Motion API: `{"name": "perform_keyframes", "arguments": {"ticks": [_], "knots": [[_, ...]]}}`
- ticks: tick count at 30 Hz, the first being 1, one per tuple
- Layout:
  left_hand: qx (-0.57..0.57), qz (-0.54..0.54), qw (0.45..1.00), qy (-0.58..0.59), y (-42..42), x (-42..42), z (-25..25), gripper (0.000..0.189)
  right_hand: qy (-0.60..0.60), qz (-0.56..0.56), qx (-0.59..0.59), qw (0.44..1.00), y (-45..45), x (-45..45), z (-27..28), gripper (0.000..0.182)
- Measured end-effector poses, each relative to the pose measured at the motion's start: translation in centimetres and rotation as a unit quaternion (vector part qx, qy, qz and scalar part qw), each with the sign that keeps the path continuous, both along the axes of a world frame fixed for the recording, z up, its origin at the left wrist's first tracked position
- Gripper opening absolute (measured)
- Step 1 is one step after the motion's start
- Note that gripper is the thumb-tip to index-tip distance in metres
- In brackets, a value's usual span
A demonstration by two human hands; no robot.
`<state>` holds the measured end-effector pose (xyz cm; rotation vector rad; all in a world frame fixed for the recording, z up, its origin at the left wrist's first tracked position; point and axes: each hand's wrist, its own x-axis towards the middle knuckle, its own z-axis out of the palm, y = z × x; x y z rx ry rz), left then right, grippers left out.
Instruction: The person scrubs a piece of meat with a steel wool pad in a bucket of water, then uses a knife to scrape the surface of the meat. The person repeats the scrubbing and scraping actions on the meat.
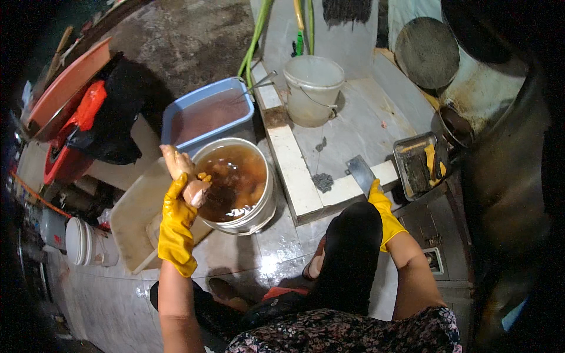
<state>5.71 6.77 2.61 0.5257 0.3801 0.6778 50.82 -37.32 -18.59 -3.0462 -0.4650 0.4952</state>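
Note:
My left hand [180, 216], in a yellow rubber glove, grips a pale, wet piece of meat, apparently a pig's trotter [178, 165], at the left rim of a white plastic bucket [270, 200]. Brown liquid with submerged pieces fills much of that bucket. My right hand [383, 212], gloved alike, holds a cleaver [363, 173] by its handle; the wide metal blade lies over the white-tiled ledge. Just left of the blade, a dark grey scouring pad [322, 182] rests on the ledge.
Behind the bucket stands a blue tub [207, 99] of reddish water. A beige tub [132, 220] is at the left. An empty-looking translucent bucket [314, 95] stands within the tiled basin. A metal tray [399, 154] sits right of the ledge. Green hoses [260, 31] hang at the back.

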Motion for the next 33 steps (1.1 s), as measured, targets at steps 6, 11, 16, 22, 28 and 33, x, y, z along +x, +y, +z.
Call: {"name": "perform_keyframes", "arguments": {"ticks": [6, 11, 16, 22, 28, 33], "knots": [[0.002, 0.021, 0.998, -0.063, -1.6, -5.0, 2.1, 0.054, -0.087, 0.099, 0.017, 0.991, 2.6, -2.7, 9.3, 0.067], [0.089, 0.069, 0.993, -0.032, -3.8, -5.2, 3.6, 0.050, -0.200, 0.076, 0.197, 0.957, 4.6, -1.7, 20.3, 0.041], [0.075, 0.034, 0.988, -0.131, -3.8, -7.2, 3.1, 0.053, -0.095, 0.152, 0.456, 0.872, 15.2, -15.4, 36.0, 0.047], [0.131, 0.066, 0.989, 0.017, -2.8, -4.9, 0.4, 0.098, 0.182, 0.202, 0.524, 0.807, 22.3, -28.0, 33.2, 0.042], [0.108, 0.026, 0.994, -0.009, -2.1, -5.6, 0.1, 0.085, 0.319, 0.210, 0.469, 0.796, 22.3, -34.0, 32.6, 0.036], [0.134, 0.057, 0.988, 0.056, -4.0, -5.3, 2.6, 0.074, 0.315, 0.192, 0.513, 0.775, 23.6, -33.0, 32.5, 0.033]]}}
